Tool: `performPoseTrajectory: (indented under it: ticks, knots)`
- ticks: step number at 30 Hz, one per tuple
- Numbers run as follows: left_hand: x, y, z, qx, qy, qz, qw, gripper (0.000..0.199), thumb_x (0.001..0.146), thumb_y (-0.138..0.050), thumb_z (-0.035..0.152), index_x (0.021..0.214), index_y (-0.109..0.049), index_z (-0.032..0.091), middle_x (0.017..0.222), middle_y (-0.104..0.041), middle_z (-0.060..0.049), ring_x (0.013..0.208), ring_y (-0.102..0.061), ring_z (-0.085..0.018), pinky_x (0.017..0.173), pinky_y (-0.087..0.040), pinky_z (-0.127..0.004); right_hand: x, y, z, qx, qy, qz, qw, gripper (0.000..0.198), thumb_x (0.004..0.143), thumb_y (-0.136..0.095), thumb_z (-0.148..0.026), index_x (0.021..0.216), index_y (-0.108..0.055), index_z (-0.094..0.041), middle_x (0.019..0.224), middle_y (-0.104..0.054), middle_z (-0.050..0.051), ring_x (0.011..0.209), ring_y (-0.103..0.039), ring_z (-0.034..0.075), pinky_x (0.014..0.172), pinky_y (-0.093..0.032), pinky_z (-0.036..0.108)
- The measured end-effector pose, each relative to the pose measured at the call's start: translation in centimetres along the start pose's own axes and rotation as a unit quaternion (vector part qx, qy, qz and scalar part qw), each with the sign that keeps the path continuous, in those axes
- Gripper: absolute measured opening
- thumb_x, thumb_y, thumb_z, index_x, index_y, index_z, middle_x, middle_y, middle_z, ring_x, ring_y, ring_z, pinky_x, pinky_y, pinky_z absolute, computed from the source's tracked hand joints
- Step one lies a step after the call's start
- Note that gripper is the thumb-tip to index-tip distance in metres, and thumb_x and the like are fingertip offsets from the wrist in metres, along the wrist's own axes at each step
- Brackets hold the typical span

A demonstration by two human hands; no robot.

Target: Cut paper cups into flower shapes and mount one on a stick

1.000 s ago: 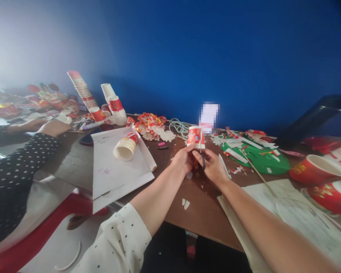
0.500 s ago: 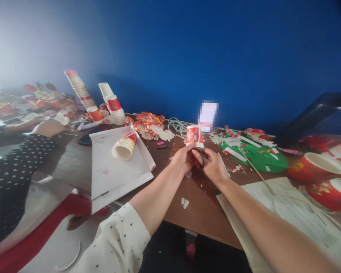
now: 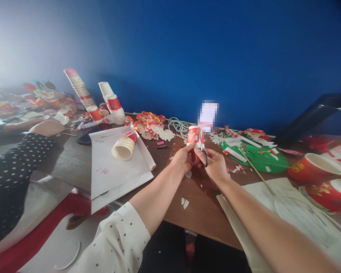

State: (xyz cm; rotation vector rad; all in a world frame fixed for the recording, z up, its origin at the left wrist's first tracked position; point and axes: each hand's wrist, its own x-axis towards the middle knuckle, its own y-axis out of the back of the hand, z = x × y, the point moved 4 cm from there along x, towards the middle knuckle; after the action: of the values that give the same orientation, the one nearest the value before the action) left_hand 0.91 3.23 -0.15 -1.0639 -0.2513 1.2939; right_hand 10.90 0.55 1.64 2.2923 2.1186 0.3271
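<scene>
My left hand (image 3: 184, 159) is closed around the lower part of a red and white paper cup (image 3: 193, 135), its thumb on the near side. In my right hand (image 3: 216, 165) is a pair of scissors (image 3: 205, 158) with dark handles. The blades lie against the right side of the cup's wall, pointing up and away from me. How deep they cut into the wall I cannot tell. Both hands are close together above the brown table (image 3: 170, 204). Small white paper scraps (image 3: 185, 203) lie on the tabletop below them.
A stack of paper cups (image 3: 122, 150) lies on a white paper sheet (image 3: 110, 185) to the left. Red paper cut-outs (image 3: 149, 121) are heaped behind. A green sheet (image 3: 269, 162) with scraps, red cups (image 3: 315, 167) and papers (image 3: 295, 212) are at right. A co-worker's hand (image 3: 47, 127) is far left.
My right hand and the scissors have shifted slightly to the right, and the handles have turned a little. The cup in my left hand has barely moved.
</scene>
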Motion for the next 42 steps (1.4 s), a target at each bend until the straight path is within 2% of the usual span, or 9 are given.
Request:
performPoseTrajectory:
  ticks: [9,17,23,28,31,35,39,42]
  knots:
    - [0.2,0.1,-0.1,-0.038,-0.005,0.015,0.999,0.017,0.081,-0.063,0.024,0.072,-0.055,0.013,0.056,-0.053,0.001,0.043,-0.048,-0.009,0.046,-0.039,-0.022,-0.2,0.1,-0.6,-0.015,-0.002,0.013,1.000,0.044,0.069,-0.067,-0.060,0.061,-0.061,-0.017,0.050,-0.056,0.000,0.042,-0.049,0.011,0.044,-0.038,0.024]
    - [0.1,0.5,1.0,-0.068,-0.022,-0.004,0.997,0.020,0.081,-0.062,0.030,0.073,-0.056,0.013,0.057,-0.053,0.000,0.048,-0.051,-0.011,0.048,-0.042,-0.023,0.1,0.3,0.4,0.014,-0.010,0.013,1.000,0.046,0.067,-0.067,-0.063,0.072,-0.066,-0.016,0.054,-0.059,0.000,0.043,-0.050,0.011,0.043,-0.039,0.024]
    - [-0.4,0.2,1.6,-0.105,-0.036,0.005,0.994,0.016,0.084,-0.060,0.018,0.070,-0.053,0.014,0.053,-0.047,0.002,0.042,-0.042,-0.006,0.042,-0.037,-0.019,0.1,0.5,0.6,0.003,-0.009,0.014,1.000,0.047,0.069,-0.065,-0.063,0.072,-0.066,-0.016,0.054,-0.058,0.001,0.044,-0.051,0.011,0.044,-0.038,0.023]
    - [-0.5,0.2,1.8,-0.125,-0.042,0.035,0.991,0.011,0.082,-0.060,0.011,0.073,-0.055,0.012,0.058,-0.052,0.000,0.043,-0.044,-0.005,0.041,-0.038,-0.016,0.2,0.5,0.7,0.016,-0.020,0.007,1.000,0.042,0.070,-0.067,-0.059,0.076,-0.067,-0.017,0.056,-0.058,-0.001,0.046,-0.051,0.010,0.046,-0.038,0.022]
    - [-0.3,0.4,1.8,-0.126,-0.041,0.050,0.990,0.010,0.082,-0.062,0.012,0.073,-0.055,0.013,0.059,-0.053,0.000,0.043,-0.047,-0.005,0.043,-0.041,-0.015,0.2,0.3,0.6,0.035,-0.030,-0.018,0.999,0.042,0.069,-0.070,-0.056,0.083,-0.067,-0.016,0.058,-0.059,-0.001,0.047,-0.052,0.010,0.047,-0.039,0.022]
    - [0.0,0.7,1.7,-0.113,-0.035,0.036,0.992,0.016,0.083,-0.062,0.017,0.070,-0.054,0.013,0.055,-0.051,0.001,0.043,-0.048,-0.006,0.045,-0.043,-0.017,-0.1,-0.3,0.1,0.054,-0.043,-0.064,0.996,0.046,0.069,-0.071,-0.054,0.094,-0.066,-0.017,0.062,-0.061,-0.001,0.053,-0.054,0.013,0.050,-0.042,0.024]
    - [-0.1,0.5,2.0,-0.109,-0.047,0.016,0.993,0.022,0.086,-0.058,0.022,0.067,-0.051,0.014,0.051,-0.048,0.002,0.041,-0.047,-0.007,0.042,-0.042,-0.018,-0.6,-0.7,-0.5,0.022,-0.051,-0.067,0.996,0.044,0.069,-0.070,-0.054,0.092,-0.066,-0.018,0.060,-0.060,-0.001,0.053,-0.054,0.014,0.049,-0.041,0.025]
    - [-0.3,0.4,2.6,-0.146,-0.077,0.026,0.986,0.016,0.085,-0.058,0.016,0.071,-0.053,0.012,0.052,-0.048,0.003,0.040,-0.047,-0.004,0.041,-0.040,-0.014,-0.8,-1.1,-0.5,0.014,-0.031,-0.086,0.996,0.039,0.070,-0.069,-0.052,0.089,-0.065,-0.019,0.061,-0.059,-0.001,0.054,-0.054,0.014,0.051,-0.042,0.026]
